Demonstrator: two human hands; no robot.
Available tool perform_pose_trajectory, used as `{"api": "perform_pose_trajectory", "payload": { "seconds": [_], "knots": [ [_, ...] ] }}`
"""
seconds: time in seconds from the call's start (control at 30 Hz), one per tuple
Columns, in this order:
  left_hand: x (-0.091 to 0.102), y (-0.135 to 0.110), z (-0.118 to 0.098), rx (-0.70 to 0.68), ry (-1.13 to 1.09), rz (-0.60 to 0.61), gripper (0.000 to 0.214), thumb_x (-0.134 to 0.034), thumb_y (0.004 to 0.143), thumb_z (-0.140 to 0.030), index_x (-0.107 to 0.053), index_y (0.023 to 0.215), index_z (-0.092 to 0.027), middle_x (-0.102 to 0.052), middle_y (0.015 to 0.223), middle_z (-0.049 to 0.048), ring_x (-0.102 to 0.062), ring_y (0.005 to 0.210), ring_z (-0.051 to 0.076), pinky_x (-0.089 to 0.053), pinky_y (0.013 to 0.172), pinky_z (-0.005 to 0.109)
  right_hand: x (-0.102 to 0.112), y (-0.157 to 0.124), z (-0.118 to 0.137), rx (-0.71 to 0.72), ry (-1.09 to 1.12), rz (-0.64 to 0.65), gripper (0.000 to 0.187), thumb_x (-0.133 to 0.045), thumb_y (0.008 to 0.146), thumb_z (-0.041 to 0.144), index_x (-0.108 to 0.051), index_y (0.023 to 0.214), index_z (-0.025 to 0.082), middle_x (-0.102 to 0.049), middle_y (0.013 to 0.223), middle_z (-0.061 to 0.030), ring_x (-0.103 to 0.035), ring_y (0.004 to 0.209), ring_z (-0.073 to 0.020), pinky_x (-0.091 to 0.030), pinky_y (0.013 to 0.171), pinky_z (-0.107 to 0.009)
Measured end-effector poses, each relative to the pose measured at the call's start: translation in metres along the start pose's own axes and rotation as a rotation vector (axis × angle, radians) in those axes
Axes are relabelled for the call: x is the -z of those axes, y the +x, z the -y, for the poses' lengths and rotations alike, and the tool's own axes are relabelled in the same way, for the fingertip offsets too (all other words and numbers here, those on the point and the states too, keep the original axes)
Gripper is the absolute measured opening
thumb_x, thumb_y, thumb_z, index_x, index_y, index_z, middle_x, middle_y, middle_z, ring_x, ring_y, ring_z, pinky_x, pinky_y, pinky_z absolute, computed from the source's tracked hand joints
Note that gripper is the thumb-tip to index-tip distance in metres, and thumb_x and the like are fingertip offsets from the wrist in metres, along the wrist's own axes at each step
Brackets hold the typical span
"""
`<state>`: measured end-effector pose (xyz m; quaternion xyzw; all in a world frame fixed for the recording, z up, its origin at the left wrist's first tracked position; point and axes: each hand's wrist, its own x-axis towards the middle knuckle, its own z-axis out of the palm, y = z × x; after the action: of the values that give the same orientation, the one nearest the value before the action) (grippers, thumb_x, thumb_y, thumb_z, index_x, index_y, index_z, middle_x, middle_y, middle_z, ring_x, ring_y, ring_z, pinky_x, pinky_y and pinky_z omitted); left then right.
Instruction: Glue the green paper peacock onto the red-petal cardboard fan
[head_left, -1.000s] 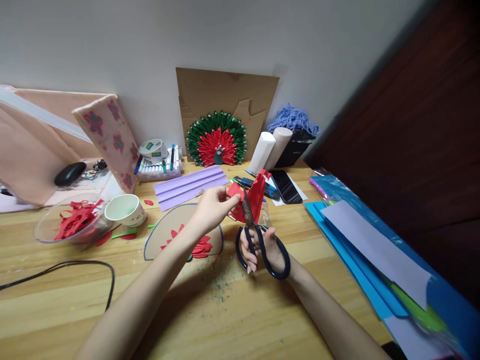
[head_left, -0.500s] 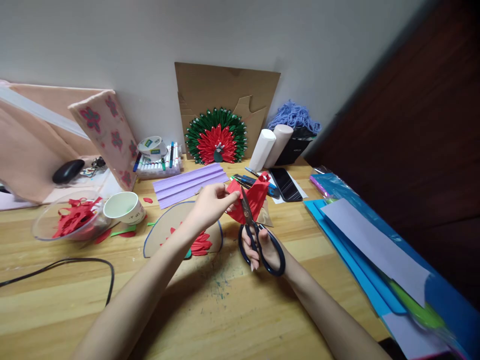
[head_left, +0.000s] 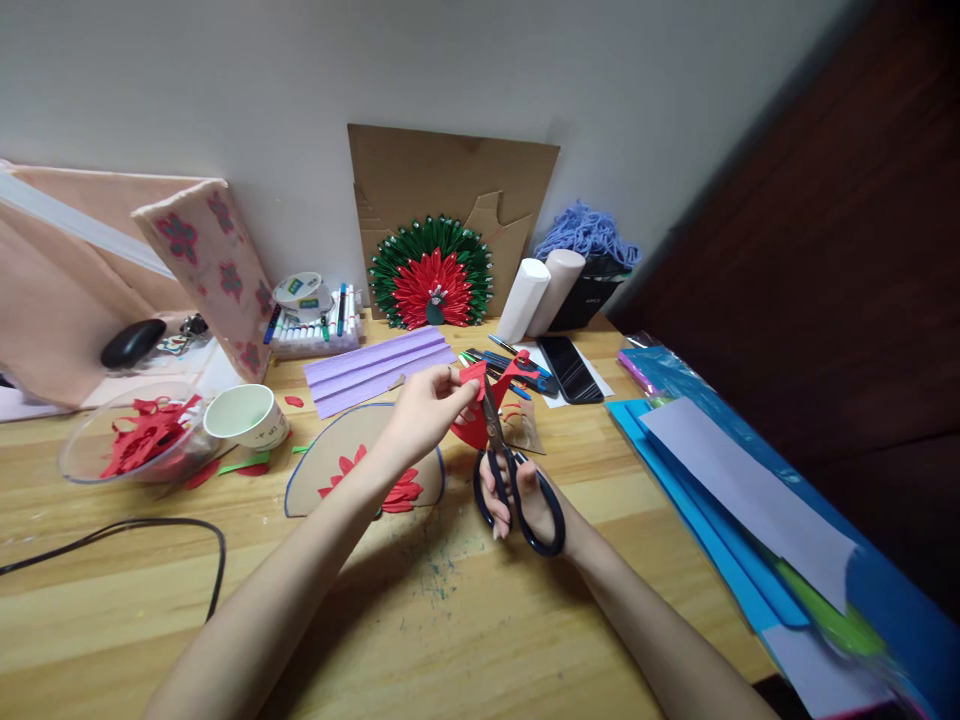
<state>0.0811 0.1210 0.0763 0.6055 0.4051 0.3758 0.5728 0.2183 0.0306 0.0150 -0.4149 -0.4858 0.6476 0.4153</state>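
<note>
Between thumb and fingers, my left hand (head_left: pixel 433 405) pinches a piece of red crepe paper (head_left: pixel 472 432) above the table. My right hand (head_left: pixel 517 495) has its thumb and fingers through the handles of black-handled scissors (head_left: pixel 493 420), whose blades point upward against the red paper. A narrow strip of the paper juts out to the right of the blades. Partly hidden under my left forearm lies a semicircle of cardboard (head_left: pixel 319 478) with a blue edge and red petals (head_left: pixel 405 490) on it.
A green and red peacock craft (head_left: pixel 431 272) leans on cardboard (head_left: pixel 450 165) at the back. Left are a paper cup (head_left: pixel 247 418), a clear bowl (head_left: pixel 71 455) of red scraps and a black cable (head_left: pixel 214 530). Purple crepe paper (head_left: pixel 379 370), a phone (head_left: pixel 571 370) and blue sheets (head_left: pixel 697 510) lie around.
The red paper right of the blades has shrunk from a broad piece to a narrow strip, uncovering the brown scrap behind. The scissor handles have drawn slightly closer together.
</note>
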Motion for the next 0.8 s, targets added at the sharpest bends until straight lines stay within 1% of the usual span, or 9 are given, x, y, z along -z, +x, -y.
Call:
{"api": "perform_pose_trajectory", "payload": {
  "seconds": [0.13,0.3,0.37,0.47,0.67,0.8],
  "knots": [
    [-0.002,-0.001,0.000,0.000,0.010,0.020,0.020,-0.061,0.075,-0.026,-0.050,0.063,-0.015,-0.055,0.053,-0.0034,-0.052,0.047,0.008,-0.042,0.050,0.020,-0.001,0.002,-0.001,-0.035,0.060,-0.012,0.076,-0.041,0.051,0.090,-0.048,0.072,0.018,-0.043,0.042,0.0073,-0.042,0.033,-0.0081,-0.040,0.037,-0.021],
    [-0.002,0.000,0.000,0.000,0.020,0.038,0.019,-0.061,0.075,-0.026,-0.052,0.063,-0.014,-0.055,0.054,-0.0032,-0.051,0.048,0.008,-0.041,0.049,0.020,-0.005,0.004,-0.003,-0.101,0.143,-0.068,0.070,-0.054,0.047,0.086,-0.043,0.064,0.019,-0.043,0.039,0.0081,-0.041,0.030,-0.0070,-0.040,0.032,-0.020],
    [-0.002,0.000,-0.001,0.003,0.015,0.034,0.019,-0.061,0.075,-0.026,-0.051,0.062,-0.014,-0.055,0.053,-0.0034,-0.051,0.047,0.008,-0.041,0.049,0.020,-0.005,0.005,-0.006,-0.085,0.113,-0.113,0.068,-0.054,0.050,0.085,-0.042,0.063,0.019,-0.042,0.037,0.0083,-0.040,0.028,-0.0070,-0.038,0.030,-0.019],
    [-0.002,0.001,-0.001,0.018,0.006,0.030,0.020,-0.061,0.075,-0.025,-0.050,0.061,-0.015,-0.054,0.050,-0.0039,-0.051,0.047,0.008,-0.041,0.050,0.020,-0.006,0.003,-0.007,-0.043,0.000,-0.182,0.066,-0.051,0.056,0.083,-0.043,0.064,0.019,-0.041,0.038,0.0084,-0.040,0.028,-0.0067,-0.036,0.029,-0.018],
    [-0.001,0.002,0.004,0.015,0.013,-0.003,0.019,-0.061,0.076,-0.030,-0.054,0.070,-0.014,-0.056,0.057,-0.0024,-0.053,0.051,0.008,-0.042,0.053,0.021,-0.010,0.002,0.002,-0.064,-0.126,-0.241,0.064,-0.052,0.058,0.081,-0.047,0.070,0.018,-0.040,0.039,0.0089,-0.039,0.029,-0.0069,-0.035,0.030,-0.019],
    [-0.001,0.003,0.006,-0.027,0.012,-0.024,0.020,-0.060,0.076,-0.031,-0.055,0.069,-0.013,-0.056,0.059,-0.0022,-0.051,0.052,0.008,-0.041,0.055,0.021,-0.008,0.001,-0.002,-0.038,-0.139,-0.196,0.065,-0.047,0.060,0.083,-0.045,0.070,0.019,-0.041,0.041,0.0082,-0.041,0.031,-0.0074,-0.036,0.032,-0.019]
  ]
}}
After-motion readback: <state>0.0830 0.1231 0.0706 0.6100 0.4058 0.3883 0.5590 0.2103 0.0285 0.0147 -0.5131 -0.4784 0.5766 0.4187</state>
